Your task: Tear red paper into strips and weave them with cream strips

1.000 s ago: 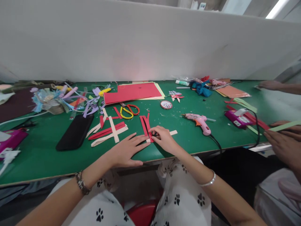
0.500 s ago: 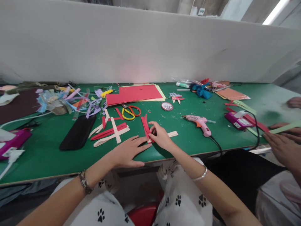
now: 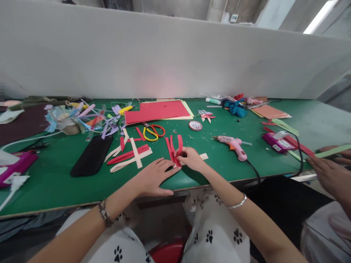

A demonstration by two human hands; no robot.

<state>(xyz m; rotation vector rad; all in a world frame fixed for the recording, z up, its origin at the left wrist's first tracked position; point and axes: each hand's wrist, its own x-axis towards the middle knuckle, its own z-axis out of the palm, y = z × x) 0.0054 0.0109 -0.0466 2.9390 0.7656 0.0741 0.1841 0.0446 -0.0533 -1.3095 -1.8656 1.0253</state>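
Near the front edge of the green table, my right hand (image 3: 189, 158) pinches a red paper strip (image 3: 180, 143), which stands up in a bend. Other red strips (image 3: 169, 147) fan out beside it from the same spot. Flat on the table lies my left hand (image 3: 155, 178), fingers spread, its index fingertip touching the lower end of the strips. A cream paper strip (image 3: 203, 156) pokes out to the right beyond my right hand. To the left are more red strips (image 3: 127, 154) and cream strips (image 3: 135, 152), some crossing each other.
Scissors (image 3: 154, 132) lie behind the strips, near red paper sheets (image 3: 161, 111). A pink glue gun (image 3: 233, 145) with a cord rests to the right, and a black phone (image 3: 92, 155) to the left. Another person's hand (image 3: 330, 171) holds a green strip at the far right.
My right hand has taken hold of a red strip and raised it into a bend, shifting slightly right. My left hand stays flat, nearly in place.
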